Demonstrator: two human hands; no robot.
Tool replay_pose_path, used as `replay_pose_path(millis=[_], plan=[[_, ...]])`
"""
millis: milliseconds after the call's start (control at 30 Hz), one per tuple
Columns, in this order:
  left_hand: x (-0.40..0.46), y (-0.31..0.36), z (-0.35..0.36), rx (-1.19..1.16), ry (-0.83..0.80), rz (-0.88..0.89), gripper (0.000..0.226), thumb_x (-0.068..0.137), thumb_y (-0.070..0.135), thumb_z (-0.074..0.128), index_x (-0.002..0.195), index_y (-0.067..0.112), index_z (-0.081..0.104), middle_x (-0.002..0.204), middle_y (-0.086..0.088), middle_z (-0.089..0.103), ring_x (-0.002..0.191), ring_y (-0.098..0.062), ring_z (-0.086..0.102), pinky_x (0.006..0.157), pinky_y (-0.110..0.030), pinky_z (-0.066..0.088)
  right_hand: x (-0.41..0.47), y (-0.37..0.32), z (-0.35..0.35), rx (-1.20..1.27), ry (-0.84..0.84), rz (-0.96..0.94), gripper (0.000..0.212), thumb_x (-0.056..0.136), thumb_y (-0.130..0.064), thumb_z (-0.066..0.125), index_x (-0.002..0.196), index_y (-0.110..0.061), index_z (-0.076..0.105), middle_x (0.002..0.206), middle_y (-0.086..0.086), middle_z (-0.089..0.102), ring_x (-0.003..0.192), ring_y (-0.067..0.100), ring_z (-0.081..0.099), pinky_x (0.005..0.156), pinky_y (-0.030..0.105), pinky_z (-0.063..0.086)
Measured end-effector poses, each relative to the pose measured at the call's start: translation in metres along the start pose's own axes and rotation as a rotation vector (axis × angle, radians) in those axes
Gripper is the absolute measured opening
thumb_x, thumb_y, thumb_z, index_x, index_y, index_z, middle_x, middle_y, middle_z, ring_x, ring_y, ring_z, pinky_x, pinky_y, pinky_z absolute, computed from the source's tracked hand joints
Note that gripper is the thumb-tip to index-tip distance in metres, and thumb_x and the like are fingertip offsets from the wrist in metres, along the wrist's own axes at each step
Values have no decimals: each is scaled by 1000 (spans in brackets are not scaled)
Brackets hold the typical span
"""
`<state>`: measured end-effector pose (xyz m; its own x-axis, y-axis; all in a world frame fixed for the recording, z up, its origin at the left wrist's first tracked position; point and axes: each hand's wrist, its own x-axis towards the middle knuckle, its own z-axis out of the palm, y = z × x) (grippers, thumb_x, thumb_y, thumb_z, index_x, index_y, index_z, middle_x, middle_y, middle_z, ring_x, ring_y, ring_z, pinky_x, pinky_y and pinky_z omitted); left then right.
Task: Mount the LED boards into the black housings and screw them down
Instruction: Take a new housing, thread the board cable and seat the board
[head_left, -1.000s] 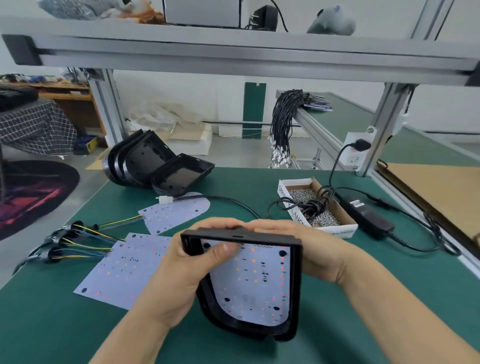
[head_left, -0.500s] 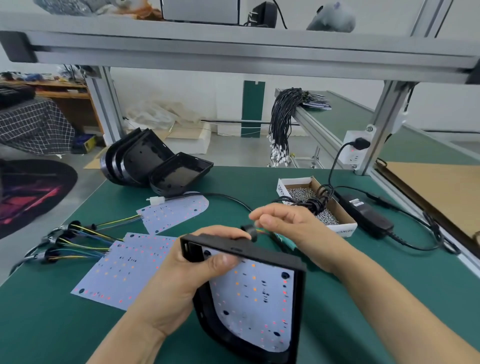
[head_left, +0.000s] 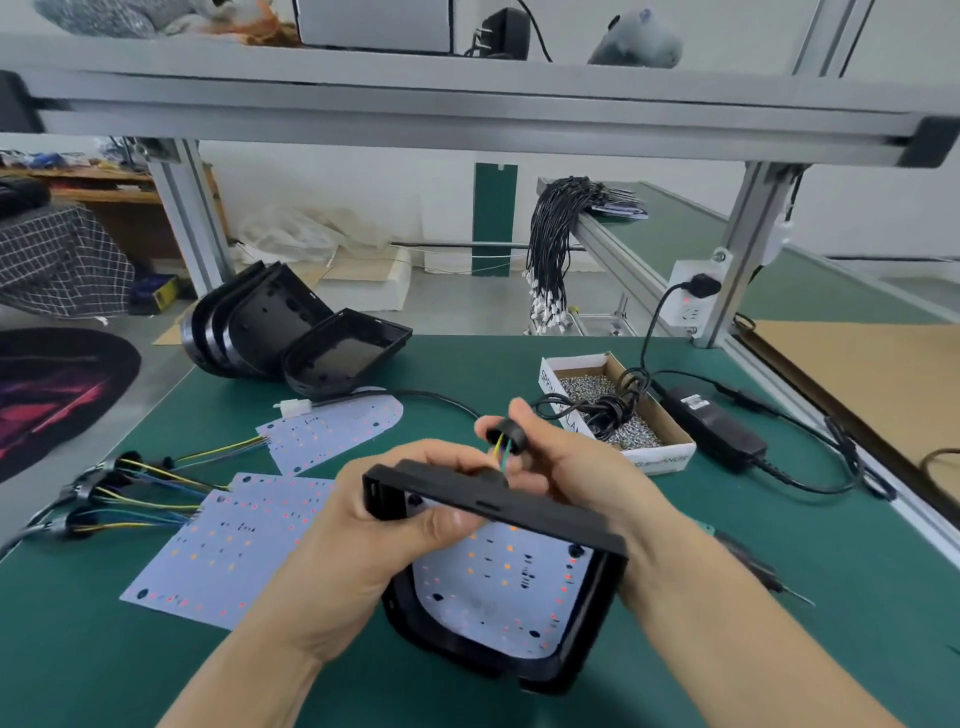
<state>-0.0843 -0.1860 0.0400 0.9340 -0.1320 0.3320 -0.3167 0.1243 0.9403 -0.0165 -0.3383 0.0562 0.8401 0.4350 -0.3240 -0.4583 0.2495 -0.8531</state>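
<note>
Right now the left hand (head_left: 363, 525) grips the far left corner of a black plastic housing (head_left: 582, 639) with a rounded near end, thumb curled over the rim and fingers behind it, holding it tilted up above the green mat-covered table (head_left: 156, 670). Inside the housing lies a white LED board (head_left: 498, 587) dotted with small red and orange components. The right hand (head_left: 571, 467) is just behind the housing's far edge, its fingers pinching a round black grommet (head_left: 506, 434) from which thin yellow, green and blue wires (head_left: 500, 453) run down toward the housing.

To the left on the table lies a stack of white LED boards (head_left: 228, 540) with coloured leads trailing left to black grommets (head_left: 93, 483), and one more white board with a rounded end (head_left: 337, 431) lies just beyond it, near a white connector on a black cable (head_left: 293, 407). Farther off at the left edge, several empty black housings (head_left: 291, 327) lean against each other. To the right stands an open cardboard box of small silver screws (head_left: 613, 405), with a coiled black cord draped over it, and a black power adapter (head_left: 711, 426) beside it. A slim screwdriver (head_left: 763, 577) lies on the mat right of the right forearm, partly hidden.
</note>
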Motion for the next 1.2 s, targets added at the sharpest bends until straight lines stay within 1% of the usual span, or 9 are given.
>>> replay_pose_path(millis=[100, 167, 300, 467, 600, 833, 1033, 1133, 1200], plan=[[-2, -2, -2, 3, 17, 2, 45, 61, 43, 85, 91, 13, 74, 91, -14, 73, 89, -25, 68, 81, -25, 52, 4, 1, 0, -268, 78, -173, 31, 97, -32, 50, 79, -14, 68, 45, -9, 46, 39, 4, 31, 39, 12, 24], [-3, -3, -7, -38, 16, -40, 55, 53, 48, 88, 91, 10, 74, 94, -22, 70, 91, -32, 66, 84, -30, 52, 5, -1, -2, -226, 28, -225, 23, 92, -29, 56, 81, -14, 70, 53, -11, 56, 47, 4, 37, 44, 11, 32], [-5, -6, -17, -70, 25, -59, 57, 43, 49, 91, 85, 14, 76, 105, 2, 65, 103, -16, 60, 84, -20, 49, 1, -6, -7, -16, -103, -178, 18, 68, -28, 70, 69, -10, 72, 56, -3, 56, 40, 1, 47, 42, 11, 45], [7, -9, -33, -53, -77, -107, 61, 38, 41, 97, 90, 17, 76, 134, -2, 57, 122, -28, 56, 102, -48, 43, -2, 18, 4, -125, -163, -78, 27, 66, -31, 71, 81, -9, 66, 48, -8, 53, 36, 0, 42, 37, 10, 38], [-11, 2, -31, -34, -84, -50, 50, 58, 49, 87, 94, 16, 75, 137, 6, 56, 135, -17, 44, 104, -39, 42, 3, 17, 11, -49, -124, -167, 22, 66, -35, 70, 58, -15, 68, 45, -7, 48, 35, 0, 38, 34, 10, 33], [0, 15, -19, -162, -103, -92, 48, 55, 36, 90, 92, 10, 75, 129, -1, 63, 124, -17, 55, 90, -19, 48, 8, 9, 9, -91, -90, -216, 13, 70, -27, 68, 70, -15, 63, 47, -7, 45, 38, 2, 36, 39, 13, 28], [8, 10, -14, -160, -103, -102, 49, 51, 44, 90, 89, 16, 76, 125, 6, 62, 115, -20, 57, 93, -30, 49, 7, 7, 9, -3, -79, -235, 28, 68, -34, 71, 45, -18, 63, 46, -12, 46, 42, 2, 34, 44, 14, 28], [11, 8, -9, -223, -97, -58, 45, 52, 40, 90, 87, 15, 77, 125, 1, 64, 115, -26, 59, 98, -32, 49, 5, 3, 14, -72, -99, -201, 50, 85, -18, 65, 37, -17, 52, 44, -4, 45, 39, 0, 41, 44, 10, 30], [14, 9, -6, -222, -81, -39, 45, 50, 39, 91, 85, 14, 77, 119, -4, 67, 108, -26, 63, 89, -29, 50, 4, 4, 14, -6, -27, -237, 34, 72, -31, 70, 45, -17, 54, 45, -1, 46, 34, 1, 41, 39, 11, 32]])
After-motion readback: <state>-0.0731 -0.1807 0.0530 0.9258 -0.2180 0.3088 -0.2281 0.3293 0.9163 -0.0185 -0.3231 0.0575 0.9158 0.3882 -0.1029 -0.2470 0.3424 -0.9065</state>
